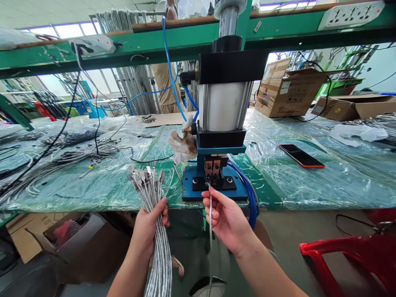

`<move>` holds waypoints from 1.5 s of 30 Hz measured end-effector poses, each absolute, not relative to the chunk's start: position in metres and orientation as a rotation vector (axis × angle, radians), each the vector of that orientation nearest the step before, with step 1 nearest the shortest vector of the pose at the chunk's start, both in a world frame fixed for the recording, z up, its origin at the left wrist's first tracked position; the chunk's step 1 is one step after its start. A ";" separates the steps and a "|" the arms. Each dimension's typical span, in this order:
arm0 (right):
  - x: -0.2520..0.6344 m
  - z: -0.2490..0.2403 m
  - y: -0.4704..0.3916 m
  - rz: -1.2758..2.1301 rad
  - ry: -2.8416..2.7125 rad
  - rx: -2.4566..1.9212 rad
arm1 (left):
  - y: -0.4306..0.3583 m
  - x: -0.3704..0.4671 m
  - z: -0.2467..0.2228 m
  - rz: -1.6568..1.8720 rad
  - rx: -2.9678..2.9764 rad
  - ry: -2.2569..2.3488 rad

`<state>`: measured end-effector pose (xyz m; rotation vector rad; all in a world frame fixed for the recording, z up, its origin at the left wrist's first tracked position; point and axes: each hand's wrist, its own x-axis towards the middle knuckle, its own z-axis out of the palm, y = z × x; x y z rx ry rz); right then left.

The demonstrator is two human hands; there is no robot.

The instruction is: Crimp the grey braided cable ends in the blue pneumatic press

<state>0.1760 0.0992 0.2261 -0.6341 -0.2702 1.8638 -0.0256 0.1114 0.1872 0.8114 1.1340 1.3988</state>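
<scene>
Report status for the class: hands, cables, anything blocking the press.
Left hand gripping cable bundle. Right hand pinching single cable, held up to press; seating unclear. No obstruction seen.

Observing green workbench [268, 190] across mid-frame, under clear plastic sheeting [343, 181]. Noting blue-based press [224, 107] standing on it at centre. Finding dark-screened phone [301, 156] lying right of centre. Logging large carton [284, 97] resting at upper right, loose grey cables [77, 152] spreading at left, flat cardboard [168, 119] lying above centre-left.
</scene>
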 end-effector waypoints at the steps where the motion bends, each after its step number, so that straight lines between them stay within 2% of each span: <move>1: 0.176 0.227 0.101 1.862 -0.262 -0.631 | 0.111 -0.025 0.188 1.399 0.810 1.131; 45: 0.179 0.216 0.119 1.864 -0.402 -0.604 | 0.113 -0.023 0.194 1.393 0.797 1.154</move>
